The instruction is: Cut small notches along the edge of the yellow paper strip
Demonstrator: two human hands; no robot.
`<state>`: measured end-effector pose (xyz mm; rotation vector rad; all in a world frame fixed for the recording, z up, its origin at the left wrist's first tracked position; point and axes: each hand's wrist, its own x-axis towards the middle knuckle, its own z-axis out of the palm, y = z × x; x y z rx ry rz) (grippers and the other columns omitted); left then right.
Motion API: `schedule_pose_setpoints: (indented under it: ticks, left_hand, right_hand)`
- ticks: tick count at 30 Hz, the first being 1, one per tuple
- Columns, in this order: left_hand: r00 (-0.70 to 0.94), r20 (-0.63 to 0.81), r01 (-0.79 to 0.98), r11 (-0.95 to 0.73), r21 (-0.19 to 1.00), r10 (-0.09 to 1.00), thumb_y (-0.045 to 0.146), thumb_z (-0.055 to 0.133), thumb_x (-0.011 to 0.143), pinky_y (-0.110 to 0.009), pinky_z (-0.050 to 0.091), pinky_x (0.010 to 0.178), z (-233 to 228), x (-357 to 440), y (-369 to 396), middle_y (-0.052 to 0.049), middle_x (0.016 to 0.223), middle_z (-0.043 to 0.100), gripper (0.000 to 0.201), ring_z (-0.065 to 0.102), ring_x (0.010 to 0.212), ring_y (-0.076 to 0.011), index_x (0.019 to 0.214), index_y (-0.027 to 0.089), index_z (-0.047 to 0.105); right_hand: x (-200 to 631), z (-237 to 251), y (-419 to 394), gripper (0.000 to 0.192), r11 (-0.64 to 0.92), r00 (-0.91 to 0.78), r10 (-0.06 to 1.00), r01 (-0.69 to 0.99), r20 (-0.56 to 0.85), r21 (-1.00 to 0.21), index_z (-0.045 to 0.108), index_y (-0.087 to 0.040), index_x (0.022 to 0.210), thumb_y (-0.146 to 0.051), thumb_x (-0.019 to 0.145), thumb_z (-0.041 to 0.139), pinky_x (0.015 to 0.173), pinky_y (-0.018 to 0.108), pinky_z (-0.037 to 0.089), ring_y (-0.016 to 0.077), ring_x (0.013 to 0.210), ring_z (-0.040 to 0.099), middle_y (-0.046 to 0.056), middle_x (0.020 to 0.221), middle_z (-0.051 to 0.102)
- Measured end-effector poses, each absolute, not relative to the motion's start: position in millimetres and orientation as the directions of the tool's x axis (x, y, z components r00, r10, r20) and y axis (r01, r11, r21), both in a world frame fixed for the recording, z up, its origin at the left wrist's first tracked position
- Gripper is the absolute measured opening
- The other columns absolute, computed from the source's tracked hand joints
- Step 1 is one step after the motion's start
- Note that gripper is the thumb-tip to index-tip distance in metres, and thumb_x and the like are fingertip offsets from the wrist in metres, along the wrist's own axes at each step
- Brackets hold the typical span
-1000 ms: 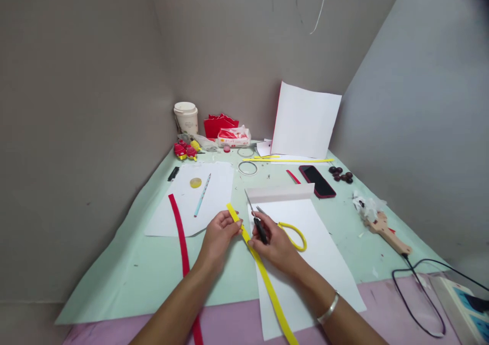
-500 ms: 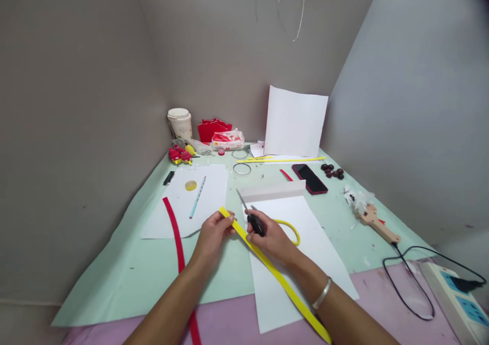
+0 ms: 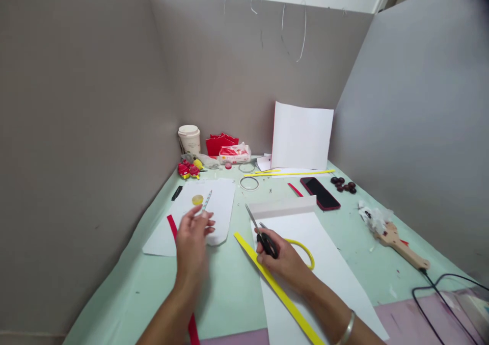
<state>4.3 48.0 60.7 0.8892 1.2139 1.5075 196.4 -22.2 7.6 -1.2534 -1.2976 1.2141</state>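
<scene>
My right hand [image 3: 284, 261] grips black-handled scissors [image 3: 260, 233], blades apart and pointing away, and rests on a long yellow strip [image 3: 267, 279] that lies diagonally over white paper [image 3: 324, 268]. A yellow loop [image 3: 303, 248] lies just right of that hand. My left hand [image 3: 193, 235], blurred and with fingers spread, hovers over a white sheet [image 3: 221, 207] near a light blue pencil [image 3: 207, 200] and a small yellow disc [image 3: 197, 200]. It holds nothing. A red strip [image 3: 172, 228] runs beneath that hand and wrist.
At the back stand a paper cup [image 3: 190, 138], red paper pieces [image 3: 219, 143], a snack packet [image 3: 234, 153] and an upright white sheet [image 3: 301, 136]. A phone [image 3: 320, 193], dark beads [image 3: 344, 184], a wire ring [image 3: 249, 183], a wooden tool [image 3: 401, 245] and a black cable [image 3: 439, 304] lie to the right.
My left hand has let go of the yellow strip and moved left toward the pencil. The strip now lies flat under my right hand. The view has tilted upward.
</scene>
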Motion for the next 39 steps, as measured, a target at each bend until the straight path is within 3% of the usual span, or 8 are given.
schedule_pose_setpoints:
  ticks: [4, 8, 12, 19, 27, 31, 34, 39]
  left_hand:
    - [-0.122, 0.152, -0.080, -0.163, 0.983, 0.981, 0.035, 0.064, 0.078, -0.028, 0.046, 0.070, 79, 0, 57, -0.001, 0.081, 0.065, 0.026, 0.058, 0.071, -0.0147, 0.099, 0.020, 0.064]
    - [0.303, 0.124, 0.208, -0.192, 0.959, 0.945, 0.030, 0.055, 0.083, -0.034, 0.044, 0.083, 62, 15, 44, -0.004, 0.088, 0.069, 0.015, 0.063, 0.087, -0.0209, 0.090, 0.021, 0.065]
    - [0.498, 0.185, 0.387, -0.408, 0.827, 0.847, 0.030, 0.051, 0.086, -0.035, 0.039, 0.089, 44, 22, 28, -0.003, 0.093, 0.069, 0.017, 0.059, 0.093, -0.0220, 0.088, 0.023, 0.067]
    - [0.651, 0.012, 0.412, -0.366, 0.834, 0.759, 0.032, 0.052, 0.084, -0.031, 0.039, 0.076, 46, 16, 24, -0.004, 0.083, 0.067, 0.019, 0.057, 0.082, -0.0215, 0.082, 0.023, 0.069]
    - [0.715, -0.188, 0.368, -0.134, 0.920, 0.673, 0.028, 0.067, 0.069, -0.025, 0.037, 0.064, 45, -1, 30, 0.000, 0.082, 0.067, 0.018, 0.055, 0.074, -0.0175, 0.084, 0.025, 0.074]
    - [0.744, -0.208, 0.190, 0.097, 0.977, 0.635, 0.030, 0.070, 0.069, -0.025, 0.037, 0.064, 50, -7, 36, 0.001, 0.078, 0.067, 0.017, 0.053, 0.068, -0.0145, 0.084, 0.022, 0.074]
    - [0.653, -0.168, -0.019, 0.237, 0.971, 0.739, 0.031, 0.072, 0.072, -0.024, 0.037, 0.066, 52, -8, 42, 0.000, 0.075, 0.064, 0.014, 0.052, 0.067, -0.0132, 0.080, 0.020, 0.071]
    - [0.399, -0.193, -0.259, 0.312, 0.914, 0.896, 0.033, 0.073, 0.074, -0.023, 0.039, 0.068, 46, -4, 52, 0.001, 0.071, 0.059, 0.014, 0.050, 0.069, -0.0125, 0.079, 0.020, 0.069]
  right_hand:
    - [198, 10, -23, 0.048, -0.018, -0.066, 0.998, 0.063, -0.022, -0.998, 0.053, -0.024, 0.126, -0.016, 0.079, 0.060, 0.077, 0.031, 0.043, 0.0164, 0.082, 0.055, 0.001, 0.093, 0.060]
    - [198, 14, -24, 0.047, -0.055, -0.088, 0.995, -0.019, -0.053, -0.998, 0.053, -0.022, 0.126, -0.017, 0.080, 0.061, 0.068, 0.027, 0.041, 0.0142, 0.075, 0.052, 0.001, 0.090, 0.059]
    - [198, 15, -25, 0.050, -0.094, -0.088, 0.993, -0.152, -0.081, -0.984, 0.053, -0.022, 0.125, -0.017, 0.077, 0.064, 0.063, 0.025, 0.038, 0.0121, 0.068, 0.048, 0.000, 0.088, 0.058]
    - [202, -1, -23, 0.052, -0.105, -0.052, 0.994, -0.258, -0.095, -0.960, 0.056, -0.024, 0.125, -0.022, 0.075, 0.071, 0.071, 0.029, 0.042, 0.0189, 0.082, 0.055, 0.002, 0.091, 0.059]
    - [202, -1, -23, 0.055, -0.152, -0.058, 0.988, -0.274, -0.141, -0.950, 0.058, -0.027, 0.123, -0.030, 0.072, 0.077, 0.063, 0.027, 0.042, 0.0152, 0.068, 0.054, 0.001, 0.088, 0.060]
    - [199, 2, -24, 0.053, -0.155, -0.037, 0.988, -0.367, -0.152, -0.917, 0.059, -0.026, 0.121, -0.033, 0.073, 0.078, 0.062, 0.024, 0.042, 0.0134, 0.068, 0.053, 0.001, 0.088, 0.060]
    - [199, 6, -24, 0.050, -0.190, -0.073, 0.982, -0.469, -0.176, -0.863, 0.060, -0.024, 0.120, -0.032, 0.074, 0.078, 0.054, 0.021, 0.038, 0.0121, 0.066, 0.052, 0.002, 0.088, 0.059]
    - [200, 13, -25, 0.050, -0.217, -0.091, 0.975, -0.562, -0.201, -0.799, 0.062, -0.021, 0.118, -0.024, 0.071, 0.081, 0.053, 0.019, 0.038, 0.0103, 0.064, 0.047, 0.002, 0.086, 0.059]
